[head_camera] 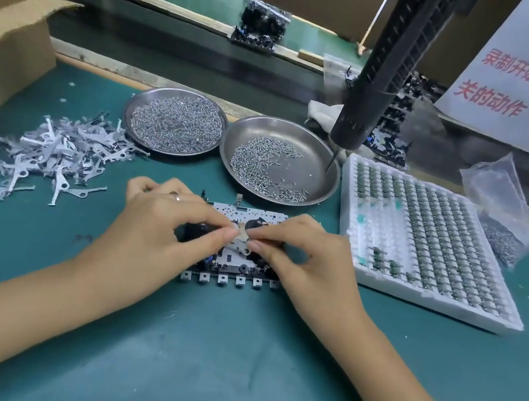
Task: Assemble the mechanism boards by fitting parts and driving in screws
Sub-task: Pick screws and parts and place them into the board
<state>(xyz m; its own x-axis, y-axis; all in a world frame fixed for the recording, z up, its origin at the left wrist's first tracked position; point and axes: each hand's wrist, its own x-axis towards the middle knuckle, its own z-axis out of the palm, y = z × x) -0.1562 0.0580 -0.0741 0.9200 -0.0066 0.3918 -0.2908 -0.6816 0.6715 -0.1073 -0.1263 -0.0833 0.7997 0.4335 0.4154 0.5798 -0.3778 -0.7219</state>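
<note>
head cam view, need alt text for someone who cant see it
Both hands, left hand and right hand, pinch a small metal lever over a mechanism board on a green mat. Behind sit two screw dishes, a lever pile and a hanging screwdriver.

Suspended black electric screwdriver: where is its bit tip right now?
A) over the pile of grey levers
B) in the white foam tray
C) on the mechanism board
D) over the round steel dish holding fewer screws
D: the suspended black electric screwdriver hangs with its bit over the sparser round steel dish, and neither hand touches it.
</note>
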